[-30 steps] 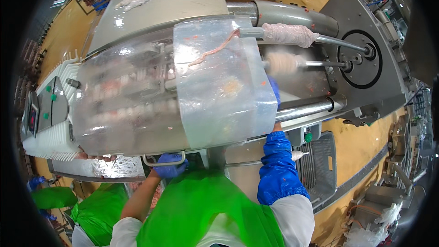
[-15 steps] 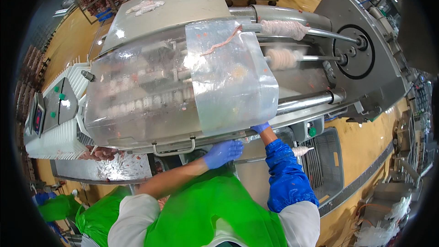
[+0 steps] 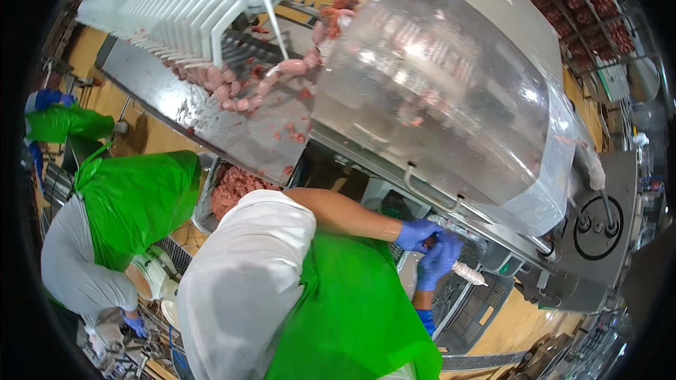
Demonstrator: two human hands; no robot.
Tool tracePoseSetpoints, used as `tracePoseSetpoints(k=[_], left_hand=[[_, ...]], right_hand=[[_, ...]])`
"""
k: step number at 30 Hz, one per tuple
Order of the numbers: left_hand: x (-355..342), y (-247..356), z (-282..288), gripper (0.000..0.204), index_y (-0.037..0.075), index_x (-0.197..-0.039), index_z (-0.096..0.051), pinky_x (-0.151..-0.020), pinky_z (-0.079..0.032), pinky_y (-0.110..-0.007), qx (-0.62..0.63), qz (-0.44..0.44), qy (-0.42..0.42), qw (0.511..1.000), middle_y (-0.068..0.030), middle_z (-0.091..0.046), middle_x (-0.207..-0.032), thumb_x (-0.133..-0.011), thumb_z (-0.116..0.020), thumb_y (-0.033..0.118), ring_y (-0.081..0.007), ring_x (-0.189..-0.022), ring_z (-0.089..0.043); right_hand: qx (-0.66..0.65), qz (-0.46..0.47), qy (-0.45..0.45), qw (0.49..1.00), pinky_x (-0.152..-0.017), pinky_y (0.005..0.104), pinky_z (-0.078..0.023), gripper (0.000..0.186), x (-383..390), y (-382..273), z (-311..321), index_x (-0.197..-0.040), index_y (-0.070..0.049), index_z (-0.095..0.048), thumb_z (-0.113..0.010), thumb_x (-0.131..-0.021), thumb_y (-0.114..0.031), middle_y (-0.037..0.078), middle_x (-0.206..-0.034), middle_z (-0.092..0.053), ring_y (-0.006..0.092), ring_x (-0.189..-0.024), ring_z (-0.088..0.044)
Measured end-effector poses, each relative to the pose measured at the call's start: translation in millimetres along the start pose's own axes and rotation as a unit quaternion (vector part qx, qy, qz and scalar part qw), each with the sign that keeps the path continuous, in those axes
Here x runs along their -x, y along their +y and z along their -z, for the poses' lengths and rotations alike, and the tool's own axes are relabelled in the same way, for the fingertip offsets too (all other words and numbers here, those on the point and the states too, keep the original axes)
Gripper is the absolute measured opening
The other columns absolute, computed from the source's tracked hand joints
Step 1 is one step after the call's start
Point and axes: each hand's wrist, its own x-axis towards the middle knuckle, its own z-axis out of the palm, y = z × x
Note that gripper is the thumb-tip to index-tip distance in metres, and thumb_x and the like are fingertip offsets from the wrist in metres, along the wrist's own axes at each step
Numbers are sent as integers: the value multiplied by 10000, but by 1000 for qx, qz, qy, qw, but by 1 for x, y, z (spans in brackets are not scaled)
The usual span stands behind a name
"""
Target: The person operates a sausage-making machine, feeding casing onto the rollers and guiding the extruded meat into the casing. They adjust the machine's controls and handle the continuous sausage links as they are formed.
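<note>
The left hand (image 3: 415,233) and the right hand (image 3: 439,262), both in blue gloves, are together in front of the person, with their fingers meeting. The fingers are curled, but I cannot tell whether the grip of either hand is clamped on something (a small dark thing (image 3: 430,241) shows between them, too little to be named). Just beside the right hand is a white ribbed roll (image 3: 467,273), its tip pointing out above the grey crate (image 3: 470,327). Farther from the person stands a machine with a curved transparent cover (image 3: 436,98), and a metal handle (image 3: 428,197) is at its near edge. To its left, a chain of pale sausages (image 3: 292,67) lies partly on the metal tabletop (image 3: 151,81), near a row of white hooks (image 3: 176,21). Minced meat (image 3: 239,193) fills a tub (image 3: 202,205) by the tabletop's near edge. At the left, a co-worker (image 3: 77,250) wears a green apron (image 3: 137,193).
</note>
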Motion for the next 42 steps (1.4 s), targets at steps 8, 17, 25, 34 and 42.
tracePoseSetpoints(k=[8, 17, 25, 34, 42], left_hand=[[215, 111, 132, 304, 103, -646, -472, -492, -324, -235, -226, -79, -69, 968, 9, -416, -608, -939, -486, 183, -84, -517, -367], [304, 141, 280, 299, 91, -939, -712, -834, -494, -423, -775, -195, 301, 521, -150, -696, -938, -895, -556, 342, -333, -875, -648], [118, 93, 43, 269, 122, -1007, -700, -771, -527, -431, -891, -166, 122, 405, -126, -698, -948, -877, -593, 332, -341, -873, -660], [69, 90, 51, 150, 199, -846, -734, -692, -515, -475, -953, -102, 82, 274, -101, -693, -868, -804, -613, 277, -329, -820, -660], [71, 84, 61, 180, 254, -922, -748, -701, -534, -438, -960, -97, 101, 241, -61, -709, -903, -814, -641, 349, -290, -832, -673]], right_hand=[[107, -224, 124, 961, -847, 446, -459, 308, -112, 175, 37, -1095, 5, -670, -548, -938, -230, 205, -1040, -679, 358, -935, -620], [246, -251, -109, 930, -884, 448, -385, 432, -129, 292, -20, -1097, -155, -616, -599, -814, -482, 112, -1073, -609, 304, -1001, -551], [-6, -246, -27, 969, -773, 386, -509, 264, -192, 172, 48, -987, -91, -710, -644, -816, -280, 125, -926, -724, 262, -881, -681], [-426, -284, 172, 842, -702, 318, -484, 199, -235, 272, -11, -980, 59, -646, -572, -872, -92, 99, -808, -684, 139, -733, -576], [-390, -262, 177, 864, -628, 296, -456, 143, -235, 266, 3, -890, 32, -659, -543, -862, -47, 0, -759, -625, 98, -696, -523]])
